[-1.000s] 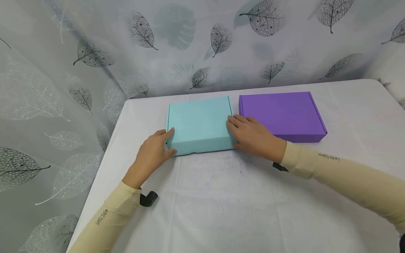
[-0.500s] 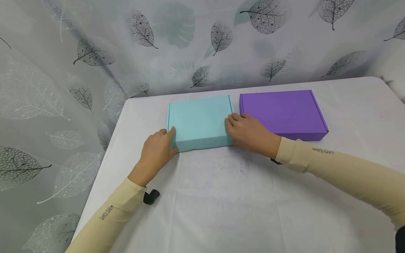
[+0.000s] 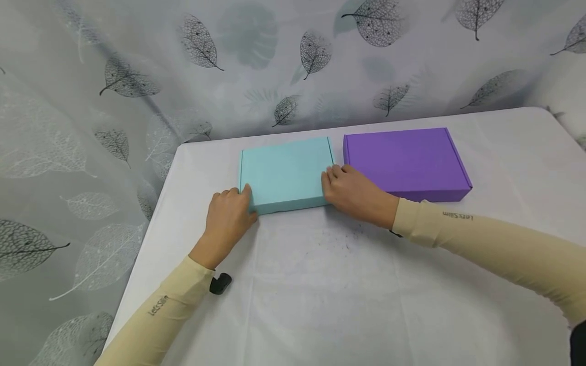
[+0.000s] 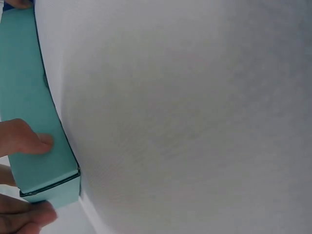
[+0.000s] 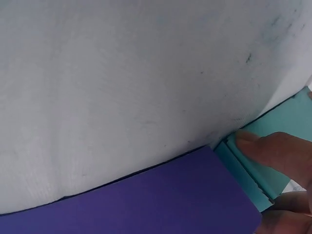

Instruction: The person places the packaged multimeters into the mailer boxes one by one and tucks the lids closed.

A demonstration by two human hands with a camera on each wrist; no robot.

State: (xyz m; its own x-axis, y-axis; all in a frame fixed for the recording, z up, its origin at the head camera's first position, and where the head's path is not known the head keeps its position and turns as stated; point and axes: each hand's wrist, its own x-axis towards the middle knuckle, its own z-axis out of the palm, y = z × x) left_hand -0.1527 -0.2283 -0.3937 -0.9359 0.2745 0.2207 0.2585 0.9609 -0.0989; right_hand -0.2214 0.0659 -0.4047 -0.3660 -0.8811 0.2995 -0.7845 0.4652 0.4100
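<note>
A closed turquoise cardboard box (image 3: 286, 173) lies flat on the white-covered table. My left hand (image 3: 226, 218) grips its near left corner. In the left wrist view that thumb (image 4: 36, 142) presses the front face of the box (image 4: 27, 92), while fingers touch its side. Opposite, my right hand (image 3: 354, 195) holds the near right corner. Its fingers bend at the box's right edge, and in the right wrist view the thumb (image 5: 265, 148) lies on the front face. Some fingertips are hidden behind the box's sides.
A closed purple box (image 3: 407, 160) lies just right of the turquoise one, a narrow gap between them. Small dark specks (image 3: 345, 241) mark the white tablecloth (image 3: 320, 305) in front. A leaf-patterned curtain (image 3: 256, 76) hangs behind and at the left.
The turquoise box's front face looks shorter, its lower front edge slightly farther back. My left hand has moved a little right and inward around the corner; the right hand's fingers have curled more.
</note>
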